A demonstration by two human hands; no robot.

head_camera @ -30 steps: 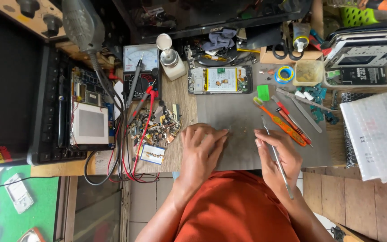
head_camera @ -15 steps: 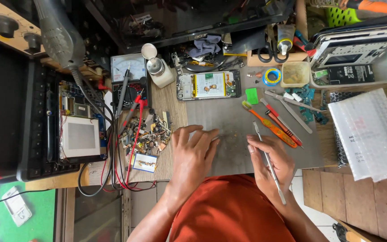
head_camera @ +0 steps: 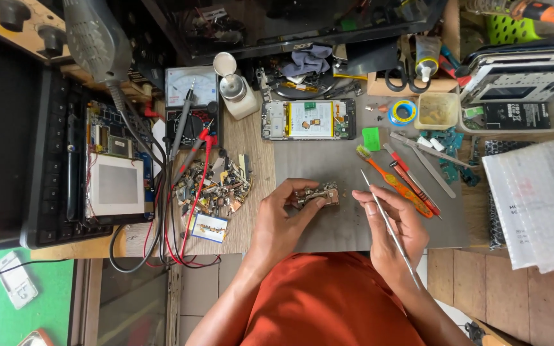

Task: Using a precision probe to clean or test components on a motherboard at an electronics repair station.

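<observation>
L hand (head_camera: 283,221) pinches circuit board (head_camera: 317,194); R hand (head_camera: 394,234) w/ tweezers (head_camera: 389,225).

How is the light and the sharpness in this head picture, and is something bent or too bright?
Head view: soft even daylight with weak shadows; the left hand, the small circuit part and the tweezers in the right hand are sharp; the bubble wrap at right is glary and pale; edges curve from the wide lens; the dark shelf on top lacks detail.

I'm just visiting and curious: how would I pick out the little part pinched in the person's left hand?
On the grey mat, below the opened phone, the left hand pinches a small circuit board. Unlike the loose scrap pile to its left, it is one brownish piece with metal parts.
</observation>
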